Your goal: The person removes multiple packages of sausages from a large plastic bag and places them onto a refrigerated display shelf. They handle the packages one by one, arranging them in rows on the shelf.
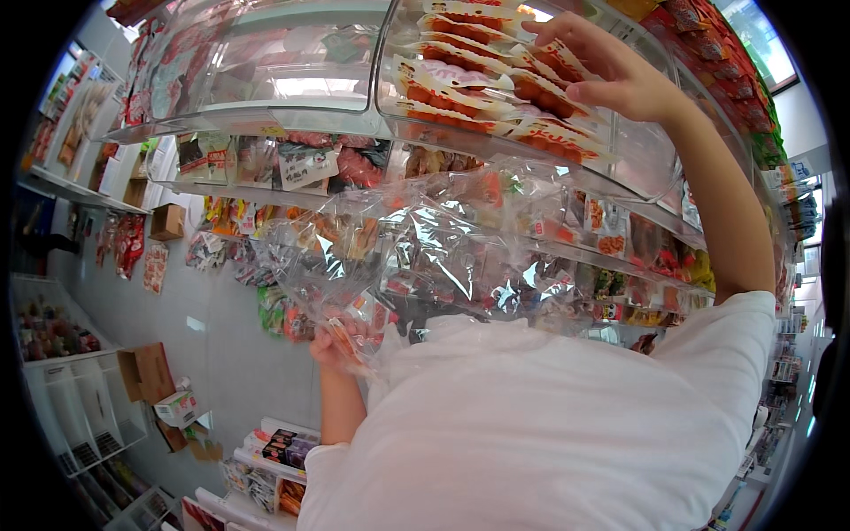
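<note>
My right hand (604, 73), fingers spread, reaches over a clear plastic bin (491, 143) on the upper shelf. Rows of packaged sausages (451, 99) in white-edged wrappers fill the bin, and my fingertips are at the packs on its right side; whether they touch is not plain. My left hand (339, 342) is low at the left of my white shirt, closed on a large clear plastic bag (431, 245) and a small orange-red packet (348, 345) at its mouth or side. The bag spreads in front of the lower shelves.
Another clear bin (292, 73) with packets adjoins on the left. Tiers below hold wrapped snacks (309, 166). Red snack packets (720, 60) hang at the upper right. Cardboard boxes (146, 372) stand on the grey floor (232, 358), with a low white rack (269, 458) behind my left elbow.
</note>
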Motion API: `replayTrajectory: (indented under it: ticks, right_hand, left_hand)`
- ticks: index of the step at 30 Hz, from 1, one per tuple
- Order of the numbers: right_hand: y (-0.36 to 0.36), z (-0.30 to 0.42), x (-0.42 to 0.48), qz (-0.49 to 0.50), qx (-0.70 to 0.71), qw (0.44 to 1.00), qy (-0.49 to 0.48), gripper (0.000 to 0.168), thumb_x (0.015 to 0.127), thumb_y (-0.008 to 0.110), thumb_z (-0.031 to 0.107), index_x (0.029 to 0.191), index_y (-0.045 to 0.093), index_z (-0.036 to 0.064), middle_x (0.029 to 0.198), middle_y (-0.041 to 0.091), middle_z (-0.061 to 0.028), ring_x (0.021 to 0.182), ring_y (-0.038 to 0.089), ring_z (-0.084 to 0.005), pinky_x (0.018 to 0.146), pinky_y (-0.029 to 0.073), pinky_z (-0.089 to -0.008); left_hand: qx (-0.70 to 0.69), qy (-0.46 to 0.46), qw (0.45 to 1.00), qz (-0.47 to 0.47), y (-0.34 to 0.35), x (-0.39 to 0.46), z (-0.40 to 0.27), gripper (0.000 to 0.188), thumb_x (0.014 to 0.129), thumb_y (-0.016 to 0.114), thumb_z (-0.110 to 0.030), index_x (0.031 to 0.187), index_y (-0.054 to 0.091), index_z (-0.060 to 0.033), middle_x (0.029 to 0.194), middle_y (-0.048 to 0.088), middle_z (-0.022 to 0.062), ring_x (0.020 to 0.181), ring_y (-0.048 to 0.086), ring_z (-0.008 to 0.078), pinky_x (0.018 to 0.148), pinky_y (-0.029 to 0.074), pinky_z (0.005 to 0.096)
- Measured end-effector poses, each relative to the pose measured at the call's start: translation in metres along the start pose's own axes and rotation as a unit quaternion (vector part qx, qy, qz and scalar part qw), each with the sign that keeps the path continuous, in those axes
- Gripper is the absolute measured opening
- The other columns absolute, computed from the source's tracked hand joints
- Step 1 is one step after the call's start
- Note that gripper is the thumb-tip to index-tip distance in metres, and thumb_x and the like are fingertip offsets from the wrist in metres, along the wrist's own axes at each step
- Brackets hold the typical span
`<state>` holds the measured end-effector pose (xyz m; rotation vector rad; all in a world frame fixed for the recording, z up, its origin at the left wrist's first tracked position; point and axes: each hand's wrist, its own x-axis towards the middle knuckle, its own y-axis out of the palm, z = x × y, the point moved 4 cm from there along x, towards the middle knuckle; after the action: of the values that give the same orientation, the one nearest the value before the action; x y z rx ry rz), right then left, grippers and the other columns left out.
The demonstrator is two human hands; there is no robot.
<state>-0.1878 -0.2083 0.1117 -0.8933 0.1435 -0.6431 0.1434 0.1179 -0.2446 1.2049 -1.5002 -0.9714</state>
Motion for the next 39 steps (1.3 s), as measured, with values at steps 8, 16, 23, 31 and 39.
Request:
replayTrajectory:
  ticks: [8,16,23,31,39]
  right_hand:
    - [0.003,-0.023,-0.006,-0.010,0.061,0.943,0.327,0.057,0.107,0.042,0.050,0.150,0.045,0.014,0.149,0.048,-0.0089,0.135,0.047,-0.0189,0.115,0.035,-0.0340]
    - [-0.028,-0.027,-0.018,-0.087,-0.002,0.941,0.328,0.059,0.107,0.042,0.046,0.150,0.046,0.006,0.149,0.052,-0.0109,0.136,0.049,-0.0249,0.117,0.032,-0.0369]
    - [0.085,0.153,-0.078,0.023,0.057,0.988,0.145,0.020,0.093,0.054,0.002,0.102,0.071,-0.004,0.101,0.070,-0.0158,0.095,0.067,-0.0211,0.086,0.051,-0.0327]
    - [0.313,0.071,-0.032,0.308,0.644,0.652,0.255,0.074,0.093,0.073,0.022,0.152,0.032,0.001,0.144,0.052,-0.0205,0.123,0.061,-0.0306,0.105,0.051,-0.0441]
    - [0.434,0.063,-0.027,0.291,0.617,0.623,0.382,0.044,0.098,0.068,0.017,0.136,0.052,0.002,0.132,0.061,-0.0119,0.121,0.062,-0.0236,0.102,0.053,-0.0449]
  left_hand:
    - [0.060,0.078,0.995,-0.004,0.005,-0.006,-0.029,0.024,0.098,0.055,-0.028,0.118,0.061,-0.0167,0.092,0.066,0.0022,0.075,0.060,0.0245,0.066,0.042,0.0445]
    - [-0.072,0.132,0.986,0.070,0.018,0.009,-0.012,0.044,0.087,0.066,-0.032,0.128,0.057,-0.0185,0.103,0.067,0.0023,0.086,0.060,0.0226,0.075,0.042,0.0470]
    - [-0.051,0.168,0.981,0.088,-0.026,-0.035,-0.008,0.045,0.088,0.063,-0.026,0.130,0.053,-0.0144,0.101,0.066,0.0088,0.083,0.065,0.0296,0.072,0.050,0.0521]
    - [0.142,-0.014,0.975,-0.172,-0.011,-0.057,-0.028,0.057,0.102,0.056,-0.033,0.141,0.044,0.0058,0.131,0.061,0.0213,0.116,0.066,0.0316,0.098,0.056,0.0436]
    - [0.462,-0.110,0.808,-0.350,0.079,-0.034,-0.048,0.067,0.109,0.030,-0.051,0.136,0.056,0.0044,0.125,0.067,0.0133,0.111,0.065,0.0170,0.097,0.053,0.0326]
